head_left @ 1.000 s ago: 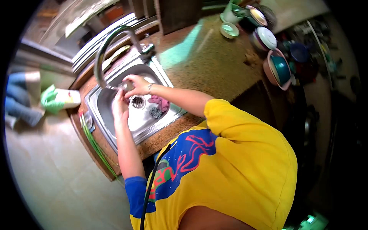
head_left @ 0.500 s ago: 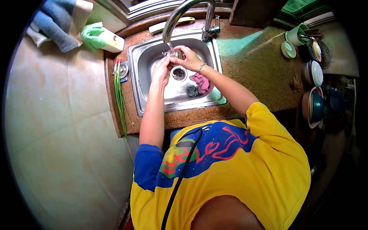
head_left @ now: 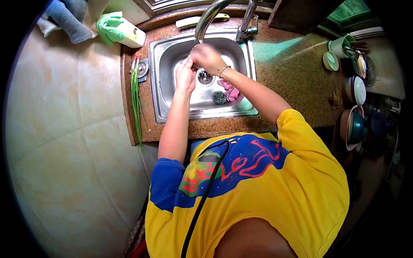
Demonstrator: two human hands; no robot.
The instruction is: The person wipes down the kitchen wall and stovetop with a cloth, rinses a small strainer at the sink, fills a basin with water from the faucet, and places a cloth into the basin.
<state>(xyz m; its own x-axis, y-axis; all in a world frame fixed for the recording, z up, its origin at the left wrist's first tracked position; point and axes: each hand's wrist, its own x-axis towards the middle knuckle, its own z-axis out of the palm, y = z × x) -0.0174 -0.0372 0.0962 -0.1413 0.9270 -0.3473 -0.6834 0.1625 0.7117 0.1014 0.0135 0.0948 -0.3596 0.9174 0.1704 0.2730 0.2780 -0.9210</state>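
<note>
Both hands are together beneath the spout of the curved metal faucet (head_left: 211, 16), over the steel sink (head_left: 156, 81). My left hand (head_left: 185, 77) has its fingers closed around something mostly hidden by the other hand. Motion smears my right hand (head_left: 207, 59), which lies across the top of the left fingers; whether it grips anything does not show. Just below the hands is the sink drain (head_left: 204, 77). A pink cloth (head_left: 231, 91) and a dark scouring pad (head_left: 219, 97) lie at the right of the basin floor.
Long green onions (head_left: 135, 99) lie along the counter's left edge beside a round metal piece (head_left: 143, 68). Behind the sink is a pale-handled brush (head_left: 202, 21). A green cloth (head_left: 109, 28) hangs by a white carton (head_left: 132, 35). Bowls (head_left: 355, 124) stand at the right.
My right hand has swung over the left and now covers a small, shiny roundish thing that showed between the hands. The whole view has shifted slightly.
</note>
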